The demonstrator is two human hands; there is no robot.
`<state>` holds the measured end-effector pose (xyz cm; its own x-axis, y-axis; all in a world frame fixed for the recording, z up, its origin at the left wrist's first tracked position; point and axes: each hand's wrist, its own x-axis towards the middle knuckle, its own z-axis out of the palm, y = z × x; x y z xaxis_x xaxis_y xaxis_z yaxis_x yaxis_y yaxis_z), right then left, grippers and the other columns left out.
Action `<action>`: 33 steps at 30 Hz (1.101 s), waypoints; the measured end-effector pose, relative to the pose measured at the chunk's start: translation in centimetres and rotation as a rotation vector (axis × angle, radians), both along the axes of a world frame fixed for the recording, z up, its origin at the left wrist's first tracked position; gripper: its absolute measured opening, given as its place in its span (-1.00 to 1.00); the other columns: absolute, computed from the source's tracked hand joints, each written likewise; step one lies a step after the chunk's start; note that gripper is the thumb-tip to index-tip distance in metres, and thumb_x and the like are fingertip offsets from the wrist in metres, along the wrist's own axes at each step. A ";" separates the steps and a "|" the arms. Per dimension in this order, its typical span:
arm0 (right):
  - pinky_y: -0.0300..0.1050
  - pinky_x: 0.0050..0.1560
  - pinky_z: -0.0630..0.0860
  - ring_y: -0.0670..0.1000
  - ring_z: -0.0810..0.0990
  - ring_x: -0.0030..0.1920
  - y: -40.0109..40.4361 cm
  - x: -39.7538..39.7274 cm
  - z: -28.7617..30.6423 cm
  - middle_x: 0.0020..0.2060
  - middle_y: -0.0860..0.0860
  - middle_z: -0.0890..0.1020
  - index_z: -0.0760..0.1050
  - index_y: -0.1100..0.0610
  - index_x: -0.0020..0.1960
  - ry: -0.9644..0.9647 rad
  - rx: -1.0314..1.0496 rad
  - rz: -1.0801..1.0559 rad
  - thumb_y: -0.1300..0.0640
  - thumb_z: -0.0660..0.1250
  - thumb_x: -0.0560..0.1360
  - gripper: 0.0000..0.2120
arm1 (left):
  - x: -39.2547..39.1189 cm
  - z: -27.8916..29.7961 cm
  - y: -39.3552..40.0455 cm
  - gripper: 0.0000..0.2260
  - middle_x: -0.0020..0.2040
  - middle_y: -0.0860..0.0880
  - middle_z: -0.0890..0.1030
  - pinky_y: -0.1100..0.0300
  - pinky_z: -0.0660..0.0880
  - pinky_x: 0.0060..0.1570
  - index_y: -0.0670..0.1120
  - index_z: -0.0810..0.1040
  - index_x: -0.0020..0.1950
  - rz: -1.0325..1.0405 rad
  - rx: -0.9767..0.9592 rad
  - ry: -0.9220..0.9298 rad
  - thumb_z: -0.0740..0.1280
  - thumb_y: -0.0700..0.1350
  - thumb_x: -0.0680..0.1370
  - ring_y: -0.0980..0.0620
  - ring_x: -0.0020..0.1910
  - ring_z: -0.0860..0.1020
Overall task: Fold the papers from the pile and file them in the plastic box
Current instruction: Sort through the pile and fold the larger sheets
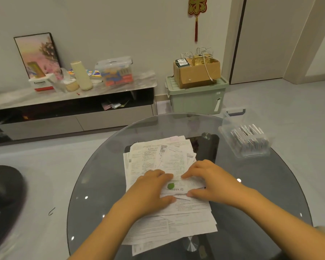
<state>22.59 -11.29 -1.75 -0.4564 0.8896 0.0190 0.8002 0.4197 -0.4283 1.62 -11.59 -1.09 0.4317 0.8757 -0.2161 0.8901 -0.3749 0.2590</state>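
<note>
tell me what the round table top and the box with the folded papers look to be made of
Round table top: looks like smoked glass, glossy; its base and the floor show through, and lights glint on it.
Box: seemingly clear plastic, thin-walled; the folded papers inside are visible through its sides.

A loose pile of printed white papers (158, 184) lies spread across the middle of the round glass counter (101, 175), sheets overlapping at angles. On top sits a folded paper with a green logo (178, 185). The clear plastic box (246, 136) stands at the counter's far right edge, holding folded papers upright in a row.
</note>
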 end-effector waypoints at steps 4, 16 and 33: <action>-0.28 0.16 0.34 -0.22 0.31 0.12 0.3 -0.4 -0.4 0.07 -0.27 0.42 0.52 -0.20 0.18 0.026 0.014 0.044 -0.17 0.35 0.43 -0.68 | 0.1 0.1 -0.2 -0.44 0.41 0.15 0.30 0.14 0.22 0.37 0.15 0.23 0.46 -0.018 0.020 -0.033 0.28 0.21 0.50 0.12 0.36 0.24; -0.13 -0.22 0.36 0.01 0.42 -0.31 0.9 0.0 0.5 -0.32 0.23 0.52 0.57 0.30 -0.21 0.412 -0.313 -0.016 -0.09 0.37 0.45 -0.59 | -0.7 1.4 -0.2 -0.72 0.07 0.21 0.52 0.28 0.44 0.08 0.10 0.51 0.10 0.057 -0.124 -0.354 0.39 0.15 0.45 0.24 0.06 0.47; -0.28 0.00 0.45 -0.17 0.45 -0.08 0.5 -2.5 -2.1 0.05 -0.17 0.49 0.16 -0.09 0.43 0.258 -0.198 -0.264 -0.03 0.49 0.35 -0.24 | 1.2 -1.5 0.9 -0.27 0.21 0.03 0.41 0.32 0.39 0.09 0.14 0.08 0.50 0.220 -0.042 -0.412 0.44 -0.04 0.47 0.17 -0.08 0.40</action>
<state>20.12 -10.75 -3.81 -0.2150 0.9733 -0.0800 0.7249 0.1042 -0.6810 2.85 -10.68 -2.60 0.2940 0.9503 -0.1029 0.7674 -0.1705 0.6181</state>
